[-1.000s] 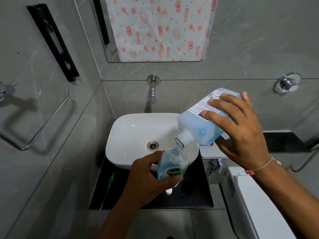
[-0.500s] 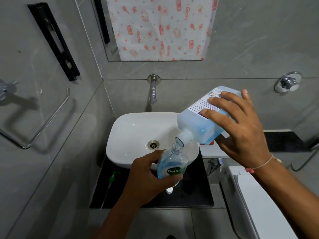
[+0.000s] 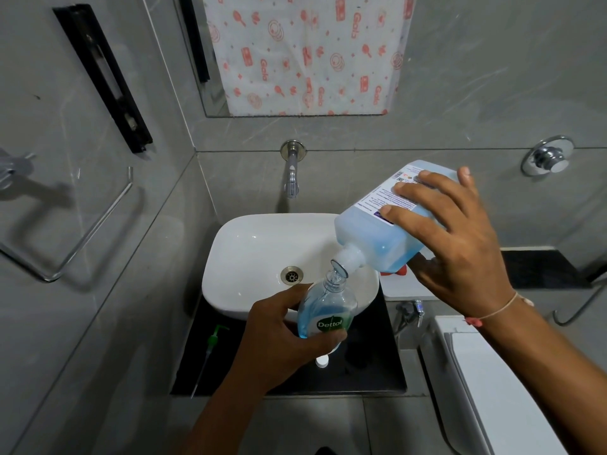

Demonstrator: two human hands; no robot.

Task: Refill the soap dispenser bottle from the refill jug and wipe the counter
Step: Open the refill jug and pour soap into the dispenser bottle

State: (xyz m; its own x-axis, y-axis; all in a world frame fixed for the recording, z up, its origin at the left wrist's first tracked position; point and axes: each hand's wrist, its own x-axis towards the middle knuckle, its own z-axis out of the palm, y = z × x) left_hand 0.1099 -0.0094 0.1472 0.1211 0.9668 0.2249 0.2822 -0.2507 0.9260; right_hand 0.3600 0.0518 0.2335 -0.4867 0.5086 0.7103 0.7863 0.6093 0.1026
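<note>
My left hand [image 3: 279, 336] grips a clear Dettol dispenser bottle [image 3: 325, 310] with blue soap in it, held upright over the front rim of the white basin [image 3: 249, 257]. My right hand [image 3: 460, 244] holds the pale blue refill jug [image 3: 377, 234] tipped steeply down to the left. The jug's white neck meets the bottle's open mouth, and blue soap runs in. The green pump head [image 3: 213, 339] with its long tube lies on the black counter [image 3: 371, 366] at the left. A small white cap [image 3: 322, 361] lies on the counter below the bottle.
A wall tap [image 3: 291, 172] sticks out above the basin. A printed cloth [image 3: 308, 54] hangs over the mirror. A chrome towel ring [image 3: 88, 231] is on the left wall, a flush button [image 3: 548, 156] on the right. A white toilet cistern [image 3: 486, 382] stands at the lower right.
Both hands hold nearly still. The jug stays tipped onto the bottle's mouth.
</note>
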